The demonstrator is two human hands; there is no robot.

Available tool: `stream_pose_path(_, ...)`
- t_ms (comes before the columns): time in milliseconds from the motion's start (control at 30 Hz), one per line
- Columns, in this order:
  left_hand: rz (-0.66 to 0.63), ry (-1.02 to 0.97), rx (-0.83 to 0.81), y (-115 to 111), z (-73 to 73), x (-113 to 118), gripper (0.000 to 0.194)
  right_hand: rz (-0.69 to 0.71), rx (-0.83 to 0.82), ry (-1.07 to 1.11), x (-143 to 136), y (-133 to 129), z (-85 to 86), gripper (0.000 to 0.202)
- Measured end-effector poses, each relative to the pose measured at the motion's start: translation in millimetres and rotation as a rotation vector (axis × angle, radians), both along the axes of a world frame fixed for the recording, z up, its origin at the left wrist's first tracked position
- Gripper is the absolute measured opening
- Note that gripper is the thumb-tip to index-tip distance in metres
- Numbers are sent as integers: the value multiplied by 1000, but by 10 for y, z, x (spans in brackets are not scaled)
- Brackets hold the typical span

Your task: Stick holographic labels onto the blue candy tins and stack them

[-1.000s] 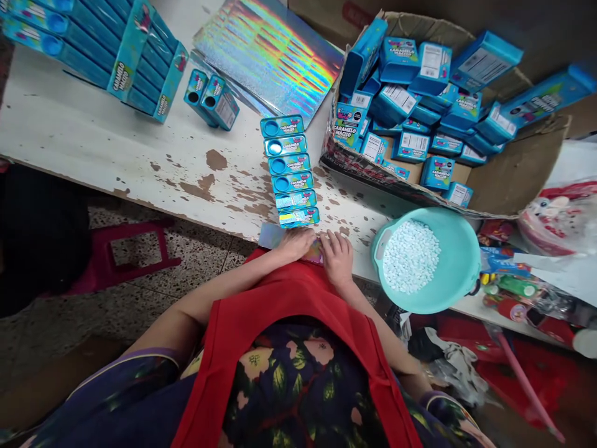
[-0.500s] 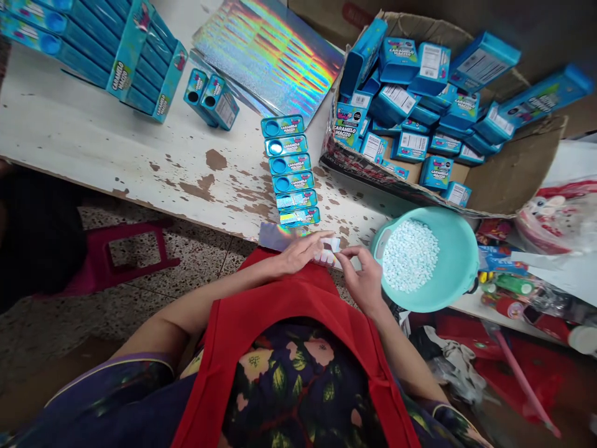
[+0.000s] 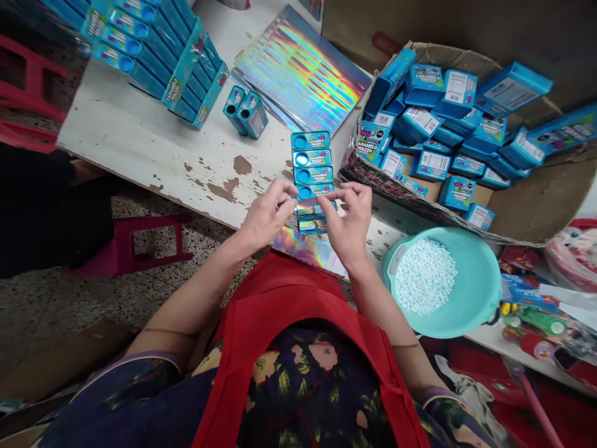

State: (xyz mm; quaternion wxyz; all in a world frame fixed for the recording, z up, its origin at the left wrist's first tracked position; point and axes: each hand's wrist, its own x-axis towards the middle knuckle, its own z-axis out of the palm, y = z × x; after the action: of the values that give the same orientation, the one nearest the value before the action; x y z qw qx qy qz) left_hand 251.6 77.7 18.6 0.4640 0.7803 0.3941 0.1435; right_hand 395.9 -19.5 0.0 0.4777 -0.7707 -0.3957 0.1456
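Note:
Above a row of blue candy boxes, my left hand and my right hand face each other with fingertips pinched. A small shiny sticker stretches between them, each hand on one end. It hangs over the near part of the row, hiding part of a box there. One candy box farther up shows a round recess in its end. The nearest box has a rainbow sticker across its end. Below my hands, a holographic sticker sheet lies at the table's front edge.
Larger holographic sheets lie at the back. Two blue boxes stand beside them, left of which is a filled display pack. A carton of blue boxes and a turquoise tub of pale candies stand at right.
Both hands have risen from the sticker sheet by my lap to above the box row. The small sticker has come off the sheet and now spans my fingertips. The view has shifted left.

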Motion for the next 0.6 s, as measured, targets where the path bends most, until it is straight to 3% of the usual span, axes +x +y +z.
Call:
stream_pose_path(133, 7, -11, 26, 220, -348, 75, 11, 16, -51, -53, 93, 293, -205, 14)
stream_pose_path(267, 133, -33, -2, 121, -712, 234, 10, -11, -79, 1, 153, 331, -323, 17)
stream_pose_path(367, 267, 108, 4, 6, -886, 311, 14, -16, -77, 72, 221, 334, -358, 20)
stream_pose_path(500, 406, 241, 100, -102, -1039, 128, 21, -34, 55, 330, 352, 127, -546, 22)
stream_pose_path(567, 378, 296, 149, -222, -1113, -61, 22, -90, 44, 350, 380, -133, -737, 29)
stream_pose_path(600, 305, 334, 151, -313, -1152, -148, 22, -96, -23, 295, 373, -289, -847, 32)
